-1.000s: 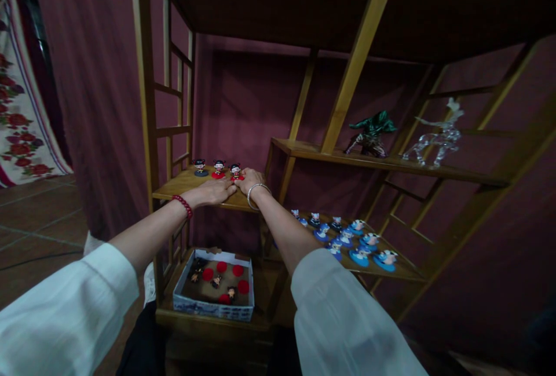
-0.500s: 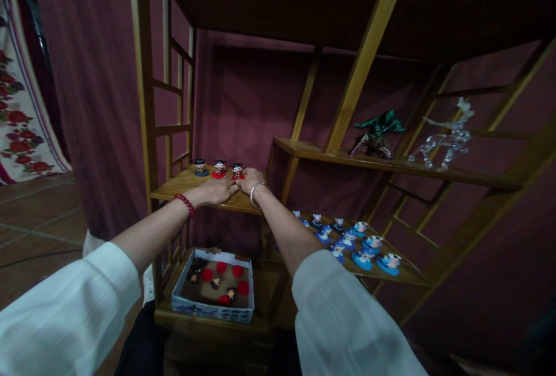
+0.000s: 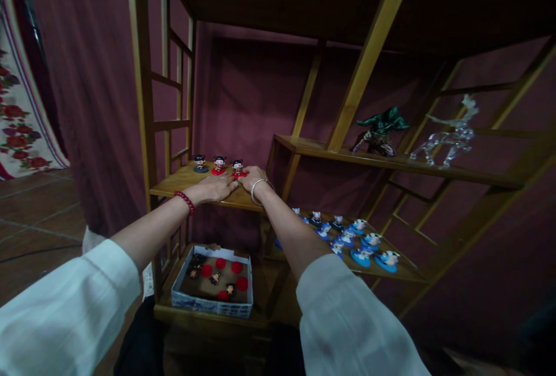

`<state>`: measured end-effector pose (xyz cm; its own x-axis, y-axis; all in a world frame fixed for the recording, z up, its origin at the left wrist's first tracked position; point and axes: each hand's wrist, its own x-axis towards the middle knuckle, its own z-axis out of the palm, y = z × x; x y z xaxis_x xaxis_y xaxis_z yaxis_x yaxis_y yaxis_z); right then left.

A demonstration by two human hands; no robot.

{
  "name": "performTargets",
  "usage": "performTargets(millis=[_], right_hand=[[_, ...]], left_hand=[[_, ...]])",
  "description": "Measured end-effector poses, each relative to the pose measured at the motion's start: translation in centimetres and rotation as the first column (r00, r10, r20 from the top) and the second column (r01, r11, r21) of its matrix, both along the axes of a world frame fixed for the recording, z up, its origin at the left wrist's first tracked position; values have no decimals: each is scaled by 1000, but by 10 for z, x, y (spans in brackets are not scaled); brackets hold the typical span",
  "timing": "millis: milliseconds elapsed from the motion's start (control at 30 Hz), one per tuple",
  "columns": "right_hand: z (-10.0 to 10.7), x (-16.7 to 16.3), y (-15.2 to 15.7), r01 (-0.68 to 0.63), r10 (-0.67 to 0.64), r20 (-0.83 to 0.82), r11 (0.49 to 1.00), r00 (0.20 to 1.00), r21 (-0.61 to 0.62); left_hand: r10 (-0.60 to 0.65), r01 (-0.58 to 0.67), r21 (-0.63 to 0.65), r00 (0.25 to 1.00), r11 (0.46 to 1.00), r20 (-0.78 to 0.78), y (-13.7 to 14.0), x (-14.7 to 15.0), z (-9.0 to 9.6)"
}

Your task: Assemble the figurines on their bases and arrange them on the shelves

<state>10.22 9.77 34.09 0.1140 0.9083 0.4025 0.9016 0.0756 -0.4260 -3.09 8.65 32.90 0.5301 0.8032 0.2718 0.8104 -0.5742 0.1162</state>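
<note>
Three small doll figurines with black hair buns stand in a row on the upper left shelf [image 3: 169,186]. The left doll [image 3: 200,164] has a dark base; the middle doll [image 3: 219,165] and the right doll [image 3: 237,168] have red ones. From the right side, my right hand [image 3: 253,177] has its fingers closed at the right doll's base. My left hand [image 3: 218,187] reaches in from the left, fingertips at the same base, thumb close to the right hand. The fingertips of both hands are partly hidden, so their exact grip is hard to see.
Below, a shallow box [image 3: 211,305] holds several red discs and loose dolls. Blue-based figurines [image 3: 346,238] fill the lower right shelf. Higher up stand a green figure [image 3: 382,130] and a clear glass deer [image 3: 449,135]. A wooden post [image 3: 369,57] slants between compartments.
Both hands stay at the right doll, with only a slight shift of the fingers. The view has moved a little; the figurines keep their places.
</note>
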Motion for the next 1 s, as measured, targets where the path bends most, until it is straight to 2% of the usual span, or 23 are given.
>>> performTargets(millis=[367, 1000], right_hand=[[-3, 2, 1, 29, -27, -56, 999, 998, 27], [-8, 3, 7, 23, -20, -81, 999, 997, 40]], left_hand=[[30, -31, -8, 999, 1000, -33, 5, 0, -2], [10, -10, 1, 1000, 1000, -23, 4, 0, 0]])
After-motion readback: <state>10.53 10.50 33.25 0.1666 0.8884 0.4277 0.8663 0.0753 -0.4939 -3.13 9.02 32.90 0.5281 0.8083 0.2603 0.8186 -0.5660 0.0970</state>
